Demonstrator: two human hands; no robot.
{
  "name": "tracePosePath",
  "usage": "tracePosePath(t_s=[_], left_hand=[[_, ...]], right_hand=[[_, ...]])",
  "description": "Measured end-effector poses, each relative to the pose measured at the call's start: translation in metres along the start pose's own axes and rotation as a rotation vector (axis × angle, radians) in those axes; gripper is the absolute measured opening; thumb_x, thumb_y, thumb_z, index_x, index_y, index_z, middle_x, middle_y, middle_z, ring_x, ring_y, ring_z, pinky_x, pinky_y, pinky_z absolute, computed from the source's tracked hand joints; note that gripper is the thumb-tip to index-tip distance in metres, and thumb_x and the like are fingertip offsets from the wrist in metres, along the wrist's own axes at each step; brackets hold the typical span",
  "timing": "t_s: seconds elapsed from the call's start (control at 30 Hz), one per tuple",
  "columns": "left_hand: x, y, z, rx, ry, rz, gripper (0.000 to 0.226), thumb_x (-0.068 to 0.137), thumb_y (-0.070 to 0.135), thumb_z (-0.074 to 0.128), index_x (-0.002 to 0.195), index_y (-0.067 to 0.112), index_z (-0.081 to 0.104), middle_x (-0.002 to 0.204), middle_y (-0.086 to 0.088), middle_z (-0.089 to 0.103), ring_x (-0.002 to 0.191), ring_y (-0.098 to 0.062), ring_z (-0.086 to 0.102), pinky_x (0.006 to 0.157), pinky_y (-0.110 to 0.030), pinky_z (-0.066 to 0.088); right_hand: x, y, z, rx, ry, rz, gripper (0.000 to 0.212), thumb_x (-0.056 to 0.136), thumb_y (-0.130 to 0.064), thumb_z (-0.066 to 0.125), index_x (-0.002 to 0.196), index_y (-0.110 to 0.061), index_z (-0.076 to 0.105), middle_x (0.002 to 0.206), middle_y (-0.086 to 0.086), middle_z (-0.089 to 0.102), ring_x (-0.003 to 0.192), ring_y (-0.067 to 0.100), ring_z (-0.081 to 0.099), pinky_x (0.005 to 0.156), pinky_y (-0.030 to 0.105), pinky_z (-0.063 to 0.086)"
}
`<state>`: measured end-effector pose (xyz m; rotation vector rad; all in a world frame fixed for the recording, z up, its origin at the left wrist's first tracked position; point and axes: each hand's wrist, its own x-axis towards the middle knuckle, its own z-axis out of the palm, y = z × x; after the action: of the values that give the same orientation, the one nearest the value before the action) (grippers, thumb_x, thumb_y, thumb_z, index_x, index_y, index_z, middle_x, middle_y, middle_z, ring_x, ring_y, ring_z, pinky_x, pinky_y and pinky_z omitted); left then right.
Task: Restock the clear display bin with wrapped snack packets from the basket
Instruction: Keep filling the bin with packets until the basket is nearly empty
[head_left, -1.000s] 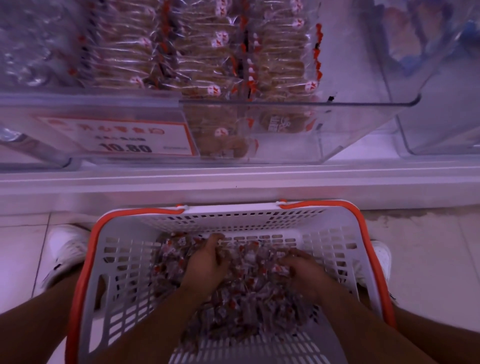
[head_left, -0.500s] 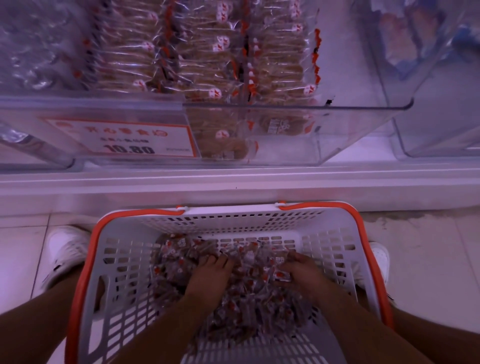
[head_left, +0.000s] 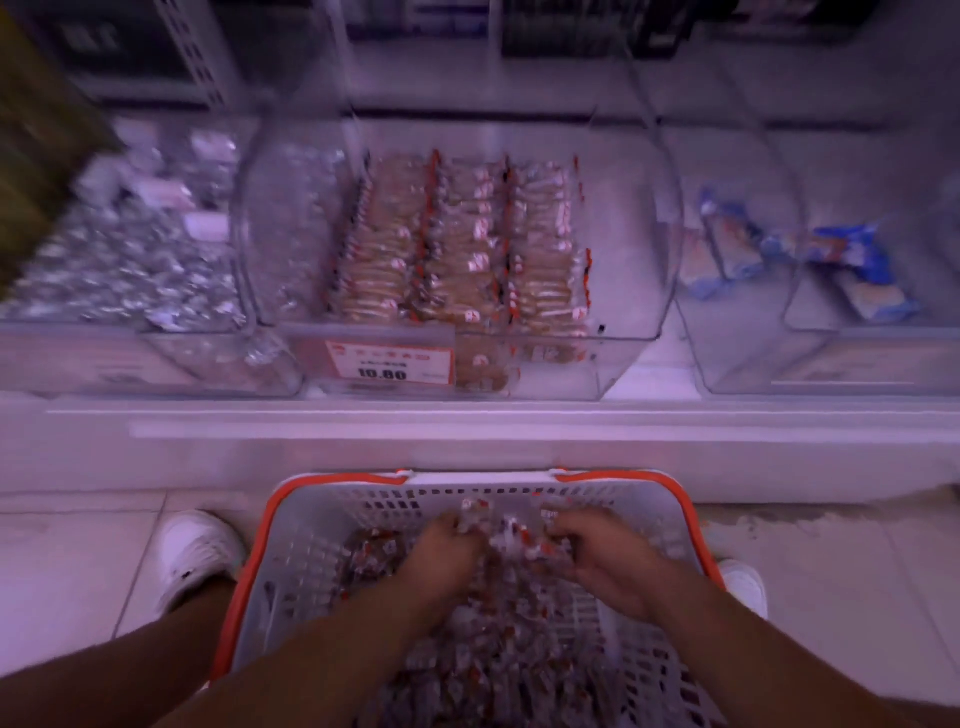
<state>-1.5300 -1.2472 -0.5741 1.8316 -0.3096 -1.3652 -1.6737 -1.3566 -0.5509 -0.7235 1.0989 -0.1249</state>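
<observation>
Setting: shop aisle with pale floor tiles (head_left: 78, 561) and a white shelf ledge (head_left: 467, 431); the picture is blurred throughout.
Change: a second ago both hands lay flat in the heap, low in the basket; now they have closed in on each other and risen toward its far wall, and the view has tipped up to take in the shelf (a lift toward the bin looks under way).
Left hand (head_left: 447, 545): fingers curled round a clump of snack packets (head_left: 498, 540).
Right hand (head_left: 597, 551): curled round the same clump from the right.
Basket (head_left: 249, 561): white mesh with an orange rim, on the floor just near the ledge, holding a deep heap of packets.
Packets: small, clear-wrapped, brown inside with red and white marks; loose and slippery-looking, so some may spill.
Display bin (head_left: 639, 353): clear, far centre on the shelf, three neat rows inside, with bare room at its right side.
Price tag (head_left: 387, 364): orange, on the bin's front.
</observation>
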Motion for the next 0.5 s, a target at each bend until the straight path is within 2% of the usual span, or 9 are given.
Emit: tracePosePath(t_s=[0.1, 0.17, 0.23, 0.3, 0.37, 0.43, 0.5], left_hand=[[-0.049, 0.038, -0.005, -0.355, -0.019, 0.000, 0.020, 0.097, 0.019, 0.061, 0.099, 0.003, 0.073, 0.090, -0.023, 0.075, 0.071, -0.031, 0.074, 0.060, -0.039, 0.060], [-0.082, 0.060, -0.009, -0.475, -0.008, 0.045, 0.027, 0.101, 0.027, 0.054, 0.107, 0.007, 0.071, 0.093, -0.017, 0.077, 0.074, -0.029, 0.075, 0.061, -0.037, 0.060], [-0.112, 0.077, -0.010, -0.534, -0.005, 0.123, 0.034, 0.101, 0.036, 0.052, 0.112, 0.008, 0.068, 0.097, -0.016, 0.076, 0.075, -0.027, 0.074, 0.063, -0.036, 0.060], [-0.140, 0.091, -0.008, -0.576, -0.038, 0.177, 0.037, 0.098, 0.037, 0.056, 0.120, 0.008, 0.063, 0.105, -0.020, 0.074, 0.082, -0.031, 0.072, 0.068, -0.042, 0.061], [-0.158, 0.099, -0.005, -0.600, -0.049, 0.207, 0.036, 0.095, 0.030, 0.062, 0.121, 0.005, 0.062, 0.106, -0.022, 0.073, 0.090, -0.035, 0.073, 0.066, -0.043, 0.060], [-0.165, 0.103, -0.005, -0.607, -0.021, 0.242, 0.034, 0.091, 0.023, 0.067, 0.119, 0.003, 0.062, 0.103, -0.023, 0.073, 0.092, -0.039, 0.073, 0.068, -0.045, 0.060], [-0.162, 0.109, -0.008, -0.564, 0.034, 0.299, 0.037, 0.087, 0.023, 0.070, 0.117, 0.002, 0.063, 0.103, -0.024, 0.073, 0.097, -0.045, 0.070, 0.075, -0.049, 0.058]], right_hand=[[-0.051, -0.025, 0.049, 0.130, -0.026, -0.191, 0.033, 0.089, 0.015, 0.043, 0.118, 0.009, 0.059, 0.107, 0.030, 0.060, 0.080, 0.031, 0.060, 0.077, 0.042, 0.052], [-0.083, -0.029, 0.070, 0.206, -0.017, -0.277, 0.031, 0.090, 0.013, 0.049, 0.119, 0.012, 0.059, 0.113, 0.031, 0.064, 0.090, 0.036, 0.062, 0.092, 0.052, 0.049], [-0.111, -0.030, 0.084, 0.198, 0.014, -0.359, 0.027, 0.092, 0.004, 0.055, 0.116, 0.003, 0.065, 0.111, 0.024, 0.070, 0.098, 0.037, 0.065, 0.098, 0.054, 0.047], [-0.133, -0.030, 0.092, -0.002, 0.075, -0.464, 0.017, 0.094, -0.007, 0.059, 0.107, -0.008, 0.071, 0.100, 0.012, 0.076, 0.094, 0.027, 0.071, 0.088, 0.040, 0.056], [-0.145, -0.030, 0.096, -0.313, 0.156, -0.562, 0.009, 0.094, -0.016, 0.063, 0.091, -0.013, 0.072, 0.086, 0.003, 0.076, 0.082, 0.009, 0.071, 0.074, 0.020, 0.053], [-0.150, -0.030, 0.097, -0.550, 0.199, -0.688, 0.005, 0.091, -0.018, 0.067, 0.088, -0.016, 0.071, 0.087, 0.001, 0.073, 0.084, 0.005, 0.066, 0.076, 0.017, 0.049], [-0.149, -0.036, 0.096, -0.717, 0.229, -0.774, 0.004, 0.089, -0.016, 0.069, 0.089, -0.019, 0.071, 0.095, 0.002, 0.066, 0.092, 0.008, 0.062, 0.085, 0.023, 0.048]])
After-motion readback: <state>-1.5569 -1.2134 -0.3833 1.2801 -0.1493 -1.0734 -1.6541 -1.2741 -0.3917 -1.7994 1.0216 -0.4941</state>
